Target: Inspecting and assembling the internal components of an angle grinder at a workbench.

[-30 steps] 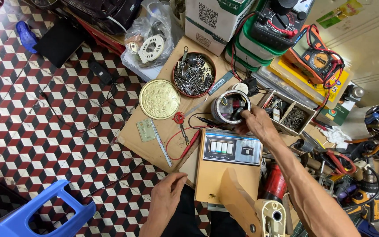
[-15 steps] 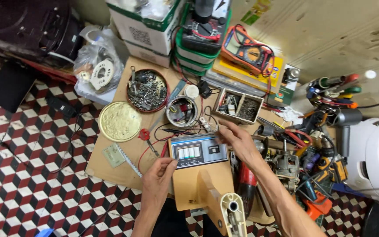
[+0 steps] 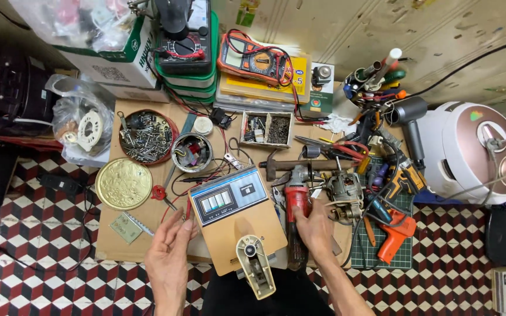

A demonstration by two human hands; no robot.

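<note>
My left hand (image 3: pixel 168 257) has come up off the worktop's (image 3: pixel 112 246) near edge and now lies open, fingers spread, against the left side of the tan meter box (image 3: pixel 238 225), which sits between my 2 hands. My right hand (image 3: pixel 314 228) has left the small round tin (image 3: pixel 191 152) behind the box and dropped onto the red angle grinder (image 3: pixel 296 205) just right of it, fingers curled loosely over its body, so I judge the grinder is what I am tending now.

Tan matt plastic appliance casing (image 3: pixel 238 225) with glossy meter window; red glossy plastic angle grinder (image 3: pixel 296 205); embossed brass-coloured metal lid (image 3: pixel 123 184); matt cardboard sheet (image 3: pixel 112 243); wooden-handled hammer (image 3: pixel 306 165).
</note>
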